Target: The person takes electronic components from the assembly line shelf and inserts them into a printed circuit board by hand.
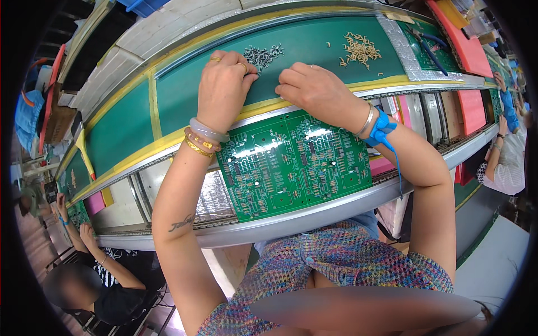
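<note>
Green worktop (179, 103) curves across the upper frame, bearing dark grey bent-lead components (263, 56) at upper centre and tan ones (361, 50) farther right. Our left hand (223, 84) is just beside the dark pile, fingers pinched narrow; our right hand (316, 89) has its fingers curled close. We cannot tell whether either holds a part. We judge these parts feather-light, with stiff but bendable leads, best pinched by the body. Populated circuit board (288, 210), lower centre, looks rigid but fragile on top; its edges suit our grip.

Component pile (262, 57) left, second pile (361, 50) right, circuit board (268, 175) nearer
</note>
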A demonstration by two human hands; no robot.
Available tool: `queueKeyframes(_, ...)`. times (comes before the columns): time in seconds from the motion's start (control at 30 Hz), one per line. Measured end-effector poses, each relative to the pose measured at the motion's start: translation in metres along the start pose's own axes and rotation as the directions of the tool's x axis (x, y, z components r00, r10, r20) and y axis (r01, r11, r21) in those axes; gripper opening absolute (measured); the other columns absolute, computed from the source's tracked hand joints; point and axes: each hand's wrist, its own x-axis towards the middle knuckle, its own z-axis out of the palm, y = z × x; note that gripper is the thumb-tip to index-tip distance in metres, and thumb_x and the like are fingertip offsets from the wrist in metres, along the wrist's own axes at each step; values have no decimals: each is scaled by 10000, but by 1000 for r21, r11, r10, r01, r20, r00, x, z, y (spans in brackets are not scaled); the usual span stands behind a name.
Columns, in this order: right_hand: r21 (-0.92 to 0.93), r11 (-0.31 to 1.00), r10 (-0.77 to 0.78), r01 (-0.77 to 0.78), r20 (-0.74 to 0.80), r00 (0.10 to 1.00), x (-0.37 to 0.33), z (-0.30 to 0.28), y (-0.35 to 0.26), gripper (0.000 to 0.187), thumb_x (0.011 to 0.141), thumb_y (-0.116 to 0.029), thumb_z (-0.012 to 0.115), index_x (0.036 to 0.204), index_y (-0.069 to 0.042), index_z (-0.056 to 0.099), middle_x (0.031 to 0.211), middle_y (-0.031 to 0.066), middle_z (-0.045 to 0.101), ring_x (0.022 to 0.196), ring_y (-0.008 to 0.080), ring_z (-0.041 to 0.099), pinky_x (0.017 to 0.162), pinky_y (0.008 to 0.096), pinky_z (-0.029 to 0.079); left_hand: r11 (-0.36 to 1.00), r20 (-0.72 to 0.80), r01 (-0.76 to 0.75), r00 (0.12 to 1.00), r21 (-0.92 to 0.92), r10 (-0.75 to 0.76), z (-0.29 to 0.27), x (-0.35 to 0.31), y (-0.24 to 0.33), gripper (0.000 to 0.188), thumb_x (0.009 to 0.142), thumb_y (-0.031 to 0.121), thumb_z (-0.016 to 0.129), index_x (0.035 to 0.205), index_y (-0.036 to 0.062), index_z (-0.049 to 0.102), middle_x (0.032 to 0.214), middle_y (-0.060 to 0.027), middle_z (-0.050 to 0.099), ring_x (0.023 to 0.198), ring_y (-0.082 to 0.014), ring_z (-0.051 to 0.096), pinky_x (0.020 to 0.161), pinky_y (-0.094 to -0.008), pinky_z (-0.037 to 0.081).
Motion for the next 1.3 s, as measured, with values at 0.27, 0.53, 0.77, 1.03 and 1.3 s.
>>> queueKeyframes(0.27,-9,999,-31,32,75,997,-9,-3,-3,203,729,-126,656,922,-82,609,922,27,542,859,181,559,708,302,500,973,57,-170,985,158,163,1,11,4,47,710,82,686,690,44,669,820,-67,593,871,-266,570,758,-370,504)
queueKeyframes(0.53,196,954,216,-228,83,973,-23,-26,-25,161,750,-85,704,894,-68,634,883,34,567,802,205,581,668,312,497,989,28,37,999,-146,-33,-36,-11,26,36,757,46,661,792,34,655,787,-84,645,746,-245,638,690,-337,536)
queueKeyframes(0.77,502,740,353,-447,276,894,-39,-38,-33,107,787,-65,688,874,-30,639,872,83,560,852,267,554,742,350,451,842,197,332,942,-425,-272,-70,-67,28,124,787,-6,687,909,8,703,846,-106,700,732,-188,687,681,-263,537)
queueKeyframes(1.03,506,701,389,-503,320,864,-41,-30,-37,72,786,-47,675,846,-28,639,850,86,543,865,281,529,777,371,420,733,280,527,850,-431,-446,-67,-113,27,135,769,-39,687,898,0,699,869,-82,703,755,-157,668,696,-252,528)
queueKeyframes(1.3,465,735,411,-493,273,870,-40,-29,-42,54,756,-47,688,799,-40,656,823,77,563,838,287,530,752,390,428,794,265,462,885,-395,-383,-68,-109,28,121,756,-36,674,871,3,684,875,-75,683,748,-172,644,680,-261,514)
